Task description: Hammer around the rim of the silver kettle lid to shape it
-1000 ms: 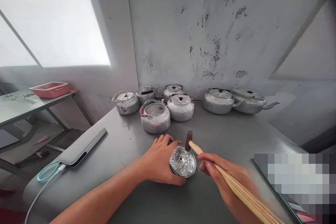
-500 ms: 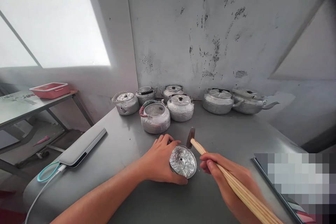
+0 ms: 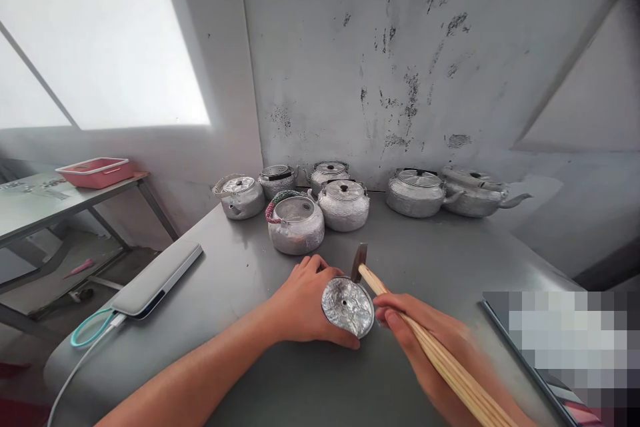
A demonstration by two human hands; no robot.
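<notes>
Against a pale wall (image 3: 320,47) blotched with dark stains, a smooth grey counter (image 3: 430,253) carries seven metal kettles (image 3: 345,207) along its far side. To the left, past the counter's edge, a second counter (image 3: 107,190) bears a pink basket (image 3: 100,177), with a bright panel (image 3: 110,33) above. A pale flat device (image 3: 160,280) lies on the left, plugged into a white cable (image 3: 80,363) that runs off the bottom edge.

At the near middle, the left hand (image 3: 313,307) has its fingers closed around the left side of a round metal lid (image 3: 349,307), thumb on the near rim. The right hand (image 3: 415,327) grips the wooden handle of a hammer (image 3: 447,365), its head at the lid's far right rim; whether they touch is hard to tell.

Some left fingers are hidden, the handle's end is cut off, and pixels mask most of a flat object (image 3: 560,390) at near right.
</notes>
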